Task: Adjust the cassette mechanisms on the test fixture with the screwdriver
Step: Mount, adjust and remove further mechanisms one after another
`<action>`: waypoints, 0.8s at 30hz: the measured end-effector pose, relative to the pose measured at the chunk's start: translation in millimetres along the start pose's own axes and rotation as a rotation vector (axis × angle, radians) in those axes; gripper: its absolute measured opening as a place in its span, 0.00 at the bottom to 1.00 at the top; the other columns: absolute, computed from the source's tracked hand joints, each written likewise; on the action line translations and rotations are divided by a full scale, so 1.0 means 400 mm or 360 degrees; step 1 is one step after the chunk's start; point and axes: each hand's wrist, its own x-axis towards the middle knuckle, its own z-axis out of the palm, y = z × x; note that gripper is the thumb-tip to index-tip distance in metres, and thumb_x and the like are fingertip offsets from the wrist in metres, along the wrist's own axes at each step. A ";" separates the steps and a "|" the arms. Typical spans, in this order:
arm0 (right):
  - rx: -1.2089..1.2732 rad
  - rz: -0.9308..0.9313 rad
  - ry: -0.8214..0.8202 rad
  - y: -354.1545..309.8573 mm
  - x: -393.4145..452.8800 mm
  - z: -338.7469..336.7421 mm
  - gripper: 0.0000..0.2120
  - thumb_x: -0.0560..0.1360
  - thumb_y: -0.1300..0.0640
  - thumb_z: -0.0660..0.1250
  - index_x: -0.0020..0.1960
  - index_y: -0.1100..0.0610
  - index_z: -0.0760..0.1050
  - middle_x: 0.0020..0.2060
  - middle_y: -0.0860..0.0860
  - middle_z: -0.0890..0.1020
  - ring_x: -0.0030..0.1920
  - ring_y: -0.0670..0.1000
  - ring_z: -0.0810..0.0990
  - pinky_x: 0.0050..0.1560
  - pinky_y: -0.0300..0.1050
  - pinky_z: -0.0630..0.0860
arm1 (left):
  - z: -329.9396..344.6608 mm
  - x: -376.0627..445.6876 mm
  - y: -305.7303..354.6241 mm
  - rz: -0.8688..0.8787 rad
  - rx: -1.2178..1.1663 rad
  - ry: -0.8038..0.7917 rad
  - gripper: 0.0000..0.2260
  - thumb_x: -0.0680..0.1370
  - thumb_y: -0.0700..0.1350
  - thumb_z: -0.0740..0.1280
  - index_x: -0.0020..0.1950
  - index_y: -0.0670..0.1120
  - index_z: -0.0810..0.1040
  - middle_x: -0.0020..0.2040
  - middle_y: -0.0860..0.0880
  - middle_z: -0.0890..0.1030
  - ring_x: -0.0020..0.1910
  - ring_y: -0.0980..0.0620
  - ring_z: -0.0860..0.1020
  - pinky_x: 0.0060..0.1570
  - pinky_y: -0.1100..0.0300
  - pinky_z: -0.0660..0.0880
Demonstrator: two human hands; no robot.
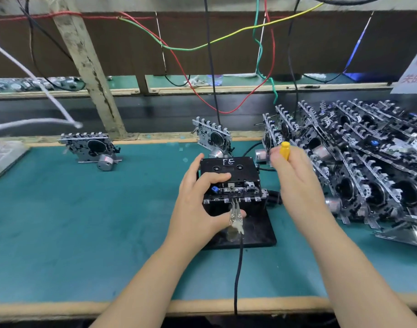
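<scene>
The screwdriver (285, 150) stands gripped in the right hand (295, 176), beside the fixture (257, 230) the left hand (198, 202) grips.

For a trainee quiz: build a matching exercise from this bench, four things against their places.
Things:
1. screwdriver
2. cassette marked FE
3. lone cassette mechanism
4. pile of mechanisms

Places:
A. far left on the mat
B. on the test fixture, under the left hand
C. heaped at the right
D. in the right hand

Pairs: 1-D, 2-B, 3-A, 4-C
</scene>
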 end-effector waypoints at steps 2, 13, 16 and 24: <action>-0.0108 -0.0139 -0.0109 -0.026 -0.008 -0.029 0.09 0.84 0.52 0.60 0.50 0.51 0.77 0.49 0.42 0.76 0.57 0.47 0.73 0.59 0.38 0.67 | 0.001 -0.002 -0.002 0.0008 0.0001 0.0011 0.30 0.63 0.51 0.84 0.58 0.69 0.76 0.79 0.68 0.54 0.76 0.67 0.57 0.64 0.77 0.58; 0.0001 -0.0618 0.0044 -0.117 -0.016 -0.054 0.07 0.76 0.49 0.67 0.49 0.45 0.84 0.53 0.42 0.79 0.56 0.45 0.78 0.52 0.29 0.72 | 0.004 0.008 -0.026 0.0133 -0.0038 0.0100 0.30 0.61 0.71 0.78 0.61 0.68 0.78 0.78 0.69 0.55 0.77 0.57 0.63 0.72 0.42 0.68; 0.0061 -0.0594 0.0011 -0.134 -0.014 -0.056 0.09 0.74 0.43 0.66 0.50 0.42 0.83 0.50 0.42 0.81 0.50 0.44 0.80 0.48 0.28 0.72 | 0.004 0.010 -0.032 0.0157 -0.0044 0.0075 0.28 0.63 0.67 0.80 0.61 0.67 0.78 0.79 0.67 0.55 0.78 0.57 0.63 0.72 0.42 0.68; 0.0471 -0.0438 -0.0017 -0.124 -0.027 -0.037 0.20 0.75 0.66 0.72 0.54 0.41 0.78 0.45 0.49 0.86 0.47 0.50 0.84 0.51 0.40 0.80 | 0.001 0.010 -0.006 0.0019 -0.0098 0.0066 0.29 0.60 0.61 0.82 0.58 0.68 0.78 0.77 0.71 0.53 0.77 0.63 0.62 0.72 0.56 0.67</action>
